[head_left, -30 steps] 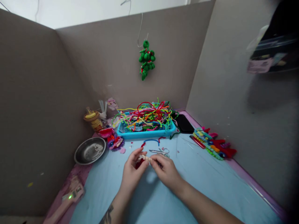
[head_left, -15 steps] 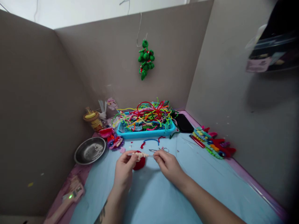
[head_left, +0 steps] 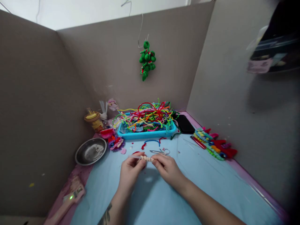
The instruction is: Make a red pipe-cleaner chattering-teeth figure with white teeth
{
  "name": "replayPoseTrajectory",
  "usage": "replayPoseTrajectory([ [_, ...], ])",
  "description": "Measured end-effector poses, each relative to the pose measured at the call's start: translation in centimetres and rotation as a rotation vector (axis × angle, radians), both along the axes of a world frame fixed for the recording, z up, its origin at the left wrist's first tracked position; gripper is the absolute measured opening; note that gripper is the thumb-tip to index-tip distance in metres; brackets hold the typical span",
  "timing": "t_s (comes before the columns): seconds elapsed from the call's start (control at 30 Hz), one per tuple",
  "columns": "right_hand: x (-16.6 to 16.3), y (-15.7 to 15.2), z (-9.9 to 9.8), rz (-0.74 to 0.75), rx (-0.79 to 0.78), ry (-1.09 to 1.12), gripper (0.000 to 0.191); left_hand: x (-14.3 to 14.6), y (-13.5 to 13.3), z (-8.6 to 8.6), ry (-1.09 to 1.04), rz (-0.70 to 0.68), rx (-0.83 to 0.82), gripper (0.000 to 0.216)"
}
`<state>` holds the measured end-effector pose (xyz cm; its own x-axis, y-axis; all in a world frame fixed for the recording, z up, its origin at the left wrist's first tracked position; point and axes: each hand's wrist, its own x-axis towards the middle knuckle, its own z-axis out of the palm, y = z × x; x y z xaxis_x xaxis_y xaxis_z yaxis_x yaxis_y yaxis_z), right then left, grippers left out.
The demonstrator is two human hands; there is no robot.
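Between my two hands a cream, bumpy coiled strand (head_left: 147, 158) runs roughly level above the table. A translucent stick (head_left: 134, 156) pokes out of its left end, beyond my fingers. My left hand (head_left: 132, 167) pinches the left part of the coil and stick. At the right end, the thumb and fingers of my right hand (head_left: 165, 165) are closed on the coil. Behind my left fingers a red round piece (head_left: 138, 152) is mostly hidden. Small scissors (head_left: 156, 152) lie just beyond my right hand.
A blue tray (head_left: 145, 135) heaped with colourful fuzzy strands stands at the back. To the left are a metal bowl (head_left: 81, 154), a pink glue gun (head_left: 70, 200) with a green light, and a cup (head_left: 93, 120). Right: a phone (head_left: 185, 124) and crocheted pieces (head_left: 220, 147).
My hands have come closer together. The right one has shifted from the bare stick onto the coil's end. My left hand moved slightly right, covering more of the red piece.
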<state>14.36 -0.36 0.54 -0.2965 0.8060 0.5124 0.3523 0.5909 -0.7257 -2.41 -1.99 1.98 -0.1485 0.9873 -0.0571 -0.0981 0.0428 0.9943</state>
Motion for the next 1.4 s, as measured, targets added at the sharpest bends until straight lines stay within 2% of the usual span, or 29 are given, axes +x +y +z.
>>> replayPoseTrajectory([
  [0.17, -0.2, -0.2, 0.2, -0.129, -0.005, 0.040, 0.018, 0.0, -0.2, 0.6, 0.189, 0.065, 0.124, 0.019],
  [0.37, -0.4, -0.3, -0.1, -0.179, 0.032, 0.054, 0.012, -0.3, -0.3, -0.1, 0.283, 0.062, 0.133, 0.025],
  [0.53, -0.5, -0.3, -0.6, -0.204, 0.129, 0.049, 0.010, 0.0, -0.3, 0.1, 0.239, 0.036, 0.122, 0.034],
  [0.73, -0.4, -0.4, -0.6, -0.270, 0.225, 0.030, 0.011, 0.4, -0.7, 0.5, 0.172, 0.050, 0.104, 0.036],
  [1.03, -0.5, -0.5, -0.4, -0.344, 0.345, -0.107, 0.015, 0.2, -0.6, -0.4, 0.196, 0.050, 0.115, 0.033],
  [1.1, -0.6, -0.5, -0.7, -0.335, 0.307, -0.097, 0.013, 0.2, -0.5, -0.5, 0.187, 0.049, 0.106, 0.032],
  [1.2, -0.6, -0.5, -1.0, -0.261, 0.131, -0.072, 0.005, 0.1, -0.5, -0.6, 0.197, 0.058, 0.120, 0.032],
  [1.27, -0.6, -0.4, -0.9, -0.191, 0.035, -0.059, 0.020, 0.0, -0.5, -0.5, 0.230, 0.066, 0.133, 0.033],
  [1.3, -0.5, -0.4, -0.8, -0.155, 0.015, -0.056, 0.023, 0.0, -0.4, -0.5, 0.247, 0.067, 0.140, 0.033],
  [1.4, -0.4, -0.3, -0.6, -0.060, 0.006, -0.068, 0.017, 0.0, -0.4, -0.5, 0.271, 0.064, 0.159, 0.033],
])
